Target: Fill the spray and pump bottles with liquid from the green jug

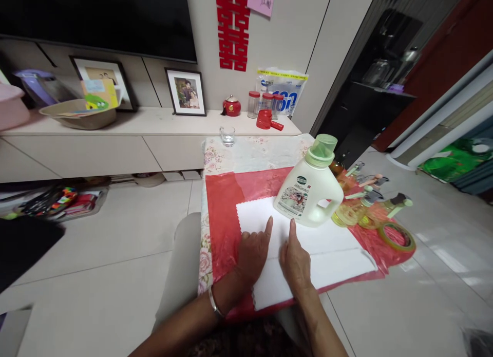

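A pale green laundry detergent bottle (302,190) with a green cap and side handle stands on a white sheet (323,259) with a scalloped edge. My left hand (252,251) is over the sheet, its index finger stretched toward the bottle's base and the other fingers curled. Beside it, my right hand (296,259) also extends its index finger, just short of the bottle. Nothing is visible in either hand. Red plastic film (223,208) lies beneath the sheet on a small table with a floral cloth (246,154).
To the right of the bottle stand several pump bottles (348,213) with yellowish liquid, and a roll of tape (396,236). A glass cup (227,136) is at the far table edge. Behind runs a low cabinet (150,123) with a framed photo (187,92), jars and a basin (82,118).
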{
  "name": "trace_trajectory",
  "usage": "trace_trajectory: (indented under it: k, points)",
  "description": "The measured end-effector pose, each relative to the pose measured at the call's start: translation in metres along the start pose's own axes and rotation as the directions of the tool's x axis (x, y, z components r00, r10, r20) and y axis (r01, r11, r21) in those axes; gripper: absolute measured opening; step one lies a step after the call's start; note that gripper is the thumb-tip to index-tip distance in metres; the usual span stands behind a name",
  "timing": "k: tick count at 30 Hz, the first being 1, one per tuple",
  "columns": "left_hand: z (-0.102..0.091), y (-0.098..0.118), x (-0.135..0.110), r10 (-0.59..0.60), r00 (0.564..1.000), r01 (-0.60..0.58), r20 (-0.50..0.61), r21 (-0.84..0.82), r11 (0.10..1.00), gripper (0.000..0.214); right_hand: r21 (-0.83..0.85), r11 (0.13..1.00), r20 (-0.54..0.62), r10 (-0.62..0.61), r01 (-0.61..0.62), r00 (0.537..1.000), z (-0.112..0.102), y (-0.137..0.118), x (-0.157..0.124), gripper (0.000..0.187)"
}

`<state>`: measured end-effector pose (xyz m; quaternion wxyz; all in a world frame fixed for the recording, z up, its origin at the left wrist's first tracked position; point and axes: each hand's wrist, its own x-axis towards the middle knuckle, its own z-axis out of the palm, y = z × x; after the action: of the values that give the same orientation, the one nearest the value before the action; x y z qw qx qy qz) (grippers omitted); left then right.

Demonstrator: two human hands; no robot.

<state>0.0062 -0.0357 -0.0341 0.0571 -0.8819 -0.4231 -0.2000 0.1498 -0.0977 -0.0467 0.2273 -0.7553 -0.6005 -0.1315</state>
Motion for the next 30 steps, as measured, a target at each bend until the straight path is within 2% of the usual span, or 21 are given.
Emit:
trace_trajectory:
  k: [8, 16, 23, 26, 30]
  points:
    - [0.004, -0.001, -0.001, -0.006, 1.0, 0.006, -0.023, 0.017, 1.0, 0.082, -0.015, 0.999, -0.04, -0.041, 0.041, 0.998, 0.0, 0.0, 0.0, 0.059]
    - [0.007, 0.0, -0.001, 0.01, 0.997, -0.006, -0.072, 0.05, 0.999, 0.078, -0.041, 0.995, -0.106, -0.091, 0.087, 0.99, -0.002, -0.004, 0.003, 0.069]
    - [0.006, -0.001, 0.0, 0.032, 0.992, -0.024, -0.123, 0.063, 0.998, 0.078, -0.006, 0.995, -0.116, -0.104, 0.104, 0.988, -0.005, -0.004, 0.006, 0.069]
    - [0.006, -0.001, 0.0, 0.039, 0.987, -0.031, -0.155, 0.055, 0.998, 0.076, 0.045, 0.993, -0.125, -0.106, 0.113, 0.986, -0.008, -0.007, 0.007, 0.066]
    - [0.004, -0.004, -0.001, -0.01, 0.985, 0.012, -0.17, 0.011, 1.0, 0.074, 0.138, 0.98, -0.206, -0.115, 0.145, 0.972, -0.022, -0.008, 0.011, 0.047]
